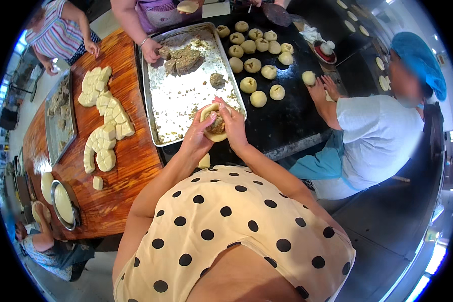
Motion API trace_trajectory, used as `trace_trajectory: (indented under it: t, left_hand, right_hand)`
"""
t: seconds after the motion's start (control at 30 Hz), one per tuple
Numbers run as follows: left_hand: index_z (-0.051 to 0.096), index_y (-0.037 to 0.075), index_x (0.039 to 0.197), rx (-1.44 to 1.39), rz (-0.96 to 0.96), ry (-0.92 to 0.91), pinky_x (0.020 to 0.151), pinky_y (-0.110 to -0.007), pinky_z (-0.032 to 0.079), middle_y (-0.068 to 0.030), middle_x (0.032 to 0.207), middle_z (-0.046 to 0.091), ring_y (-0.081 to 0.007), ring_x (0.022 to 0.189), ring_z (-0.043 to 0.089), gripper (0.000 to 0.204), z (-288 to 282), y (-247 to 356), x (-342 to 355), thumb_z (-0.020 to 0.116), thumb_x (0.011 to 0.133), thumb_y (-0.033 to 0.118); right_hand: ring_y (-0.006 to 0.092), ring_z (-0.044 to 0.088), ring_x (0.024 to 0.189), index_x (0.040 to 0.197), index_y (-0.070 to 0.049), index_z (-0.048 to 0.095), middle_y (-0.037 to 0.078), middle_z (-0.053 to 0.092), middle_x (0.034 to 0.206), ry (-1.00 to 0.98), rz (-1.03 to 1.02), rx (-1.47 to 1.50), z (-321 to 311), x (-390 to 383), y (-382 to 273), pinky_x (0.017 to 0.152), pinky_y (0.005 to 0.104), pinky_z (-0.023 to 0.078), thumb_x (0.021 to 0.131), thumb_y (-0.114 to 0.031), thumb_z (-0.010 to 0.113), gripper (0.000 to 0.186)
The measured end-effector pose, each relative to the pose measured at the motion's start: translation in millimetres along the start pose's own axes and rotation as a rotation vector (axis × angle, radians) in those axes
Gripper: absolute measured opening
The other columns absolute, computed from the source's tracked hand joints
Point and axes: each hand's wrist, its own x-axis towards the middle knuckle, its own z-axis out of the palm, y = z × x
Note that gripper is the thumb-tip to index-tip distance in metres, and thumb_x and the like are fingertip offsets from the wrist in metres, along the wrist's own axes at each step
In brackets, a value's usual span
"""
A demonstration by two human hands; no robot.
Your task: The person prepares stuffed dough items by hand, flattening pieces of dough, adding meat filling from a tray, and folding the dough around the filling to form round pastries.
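Left hand: the left hand [197, 136] cups the dough round [214, 123] from below and from its left side, fingers curled up along the edge.
Right hand: the right hand [232, 123] closes on the right side of the same round, thumb pressing into the filling [217, 125], fingers wrapped behind the rim.
Dough round: pale, flattened and cupped, held in the air between both hands, over the near edge of the metal tray [153, 108] and just above the dark board [292, 116].
Which way it faces: the open side faces up toward the camera; the long axis runs roughly from the tray toward the person's chest, slightly tilted.
Filling: a brownish lump sits in the middle of the round, its lower edge hidden by the thumb.
Tray: long and rectangular, mostly scraped bare with crumbs, a block of brown filling mass [183, 58] at the far end.
Dark board: rows of finished dough balls [251, 65] lie on it, well apart from the held round.
Wooden table: cut dough pieces [105, 116] lie in curved rows on the wooden table [131, 166], left of the tray.
Others: a person in a blue hair cover [418, 58] works a ball at the board on the right.
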Motion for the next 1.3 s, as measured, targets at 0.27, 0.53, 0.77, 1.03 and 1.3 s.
trace_trajectory:
  t: [0.27, 0.53, 0.77, 1.03, 1.3]
  left_hand:
    - [0.060, 0.008, 0.118, 0.288, 0.186, 0.112, 0.088, -0.035, 0.051, -0.0045, 0.109, 0.064, -0.0167, 0.099, 0.059, 0.033, -10.2, -31.0, 43.0, 0.052, 0.102, 0.036]
    - [0.064, 0.005, 0.113, 0.576, 0.194, 0.362, 0.079, -0.039, 0.049, -0.0134, 0.101, 0.067, -0.0229, 0.089, 0.061, 0.061, -36.6, -26.2, 35.8, 0.042, 0.099, 0.061]
    - [0.063, 0.011, 0.113, -0.018, 0.124, 0.054, 0.083, -0.036, 0.050, -0.0040, 0.104, 0.066, -0.0177, 0.093, 0.062, 0.043, -31.2, -20.3, 23.8, 0.052, 0.100, 0.051]
    - [0.063, 0.007, 0.107, 0.055, 0.447, 0.311, 0.076, -0.032, 0.051, -0.0044, 0.099, 0.065, -0.0132, 0.089, 0.061, 0.025, -35.3, -46.0, 42.9, 0.056, 0.101, 0.030]
    - [0.064, 0.010, 0.098, -0.099, 0.205, 0.187, 0.066, -0.031, 0.051, -0.0016, 0.086, 0.065, -0.0144, 0.070, 0.061, 0.051, -22.0, -6.9, 1.1, 0.060, 0.093, 0.060]
  right_hand:
    - [0.0209, 0.061, 0.109, 0.121, 0.004, 0.063, 0.013, 0.066, 0.115, -0.029, -0.234, -0.299, -9.9, 4.2, -3.2, 0.098, 0.0353, 0.047, 0.105, -0.019, 0.045, 0.034]
    - [0.0195, 0.062, 0.091, 0.109, 0.006, 0.063, 0.013, 0.068, 0.103, 0.031, -0.133, -0.304, 25.8, -1.0, 24.9, 0.086, 0.0332, 0.050, 0.100, -0.021, 0.058, 0.029]
    - [0.0217, 0.066, 0.092, 0.111, -0.004, 0.065, 0.009, 0.066, 0.102, 0.027, 0.382, 0.490, 13.5, 20.9, 32.0, 0.081, 0.0324, 0.054, 0.100, -0.035, 0.056, 0.034]
    - [0.0221, 0.061, 0.106, 0.120, 0.003, 0.061, 0.012, 0.065, 0.117, 0.075, -0.064, 0.003, 44.8, -14.9, 20.0, 0.096, 0.0349, 0.047, 0.102, -0.024, 0.054, 0.033]
    - [0.0243, 0.060, 0.111, 0.133, -0.001, 0.056, 0.013, 0.063, 0.121, -0.289, 0.182, 0.207, 51.1, -14.3, -19.6, 0.100, 0.0363, 0.045, 0.108, -0.041, 0.034, 0.053]
